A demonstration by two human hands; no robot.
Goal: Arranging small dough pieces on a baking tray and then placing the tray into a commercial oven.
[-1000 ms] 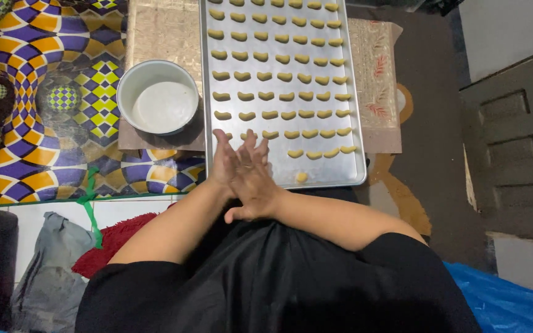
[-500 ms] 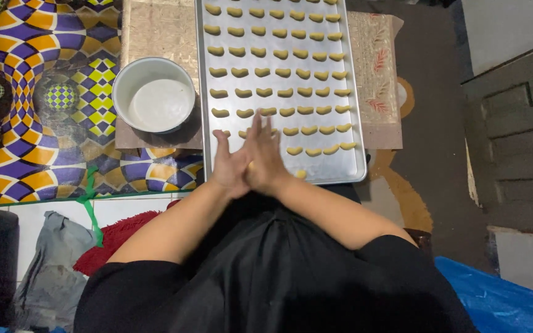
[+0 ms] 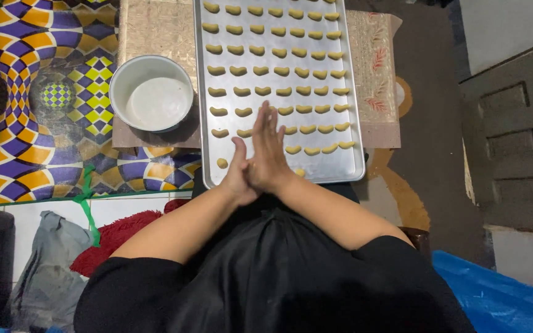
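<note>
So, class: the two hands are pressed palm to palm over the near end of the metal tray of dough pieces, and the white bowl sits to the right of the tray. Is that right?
Not quite. The left hand and right hand do press together over the metal tray of dough pieces, but the head view shows the white bowl to the tray's left, not its right.

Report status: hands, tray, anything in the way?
Left hand and right hand pressed palm to palm over baking tray. Rows of curved dough pieces fill it. White bowl sits left, apart.
</note>
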